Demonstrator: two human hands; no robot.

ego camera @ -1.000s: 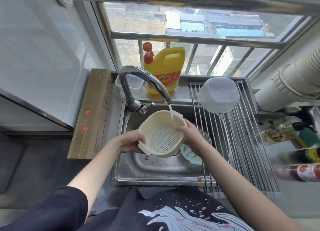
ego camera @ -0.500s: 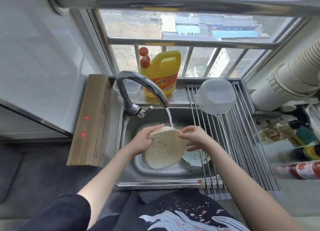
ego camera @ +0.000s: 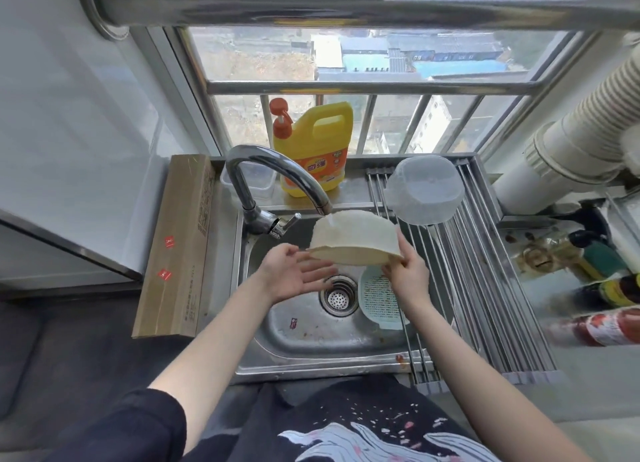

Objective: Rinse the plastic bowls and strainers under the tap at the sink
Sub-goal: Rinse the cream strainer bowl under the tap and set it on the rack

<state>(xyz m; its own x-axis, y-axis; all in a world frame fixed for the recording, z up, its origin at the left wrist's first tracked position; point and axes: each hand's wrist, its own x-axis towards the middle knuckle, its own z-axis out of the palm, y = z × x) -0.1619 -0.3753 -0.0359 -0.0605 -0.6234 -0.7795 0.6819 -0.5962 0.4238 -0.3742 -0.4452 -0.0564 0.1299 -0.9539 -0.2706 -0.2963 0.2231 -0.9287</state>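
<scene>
I see the cream strainer (ego camera: 353, 236) upside down under the tap (ego camera: 277, 181), water hitting its base, above the sink (ego camera: 294, 340). My right hand (ego camera: 405, 271) pinches its rim; my left hand (ego camera: 294, 274) lies flat beneath, fingers wide. A clear bowl (ego camera: 424, 189) sits on the rack (ego camera: 485, 288).

A cream strainer (ego camera: 353, 237) sits upside down under the tap (ego camera: 277, 177), water striking its base. The right hand (ego camera: 408, 274) grips its rim at the 4 o'clock side; the left hand (ego camera: 294, 276) lies open, palm up, touching the rim at 8 o'clock. In the sink (ego camera: 277, 323), a pale blue strainer (ego camera: 379, 297) rests at 3 o'clock of the drain (ego camera: 337, 293). A clear bowl (ego camera: 424, 191) lies inverted on the rack (ego camera: 485, 288).
</scene>
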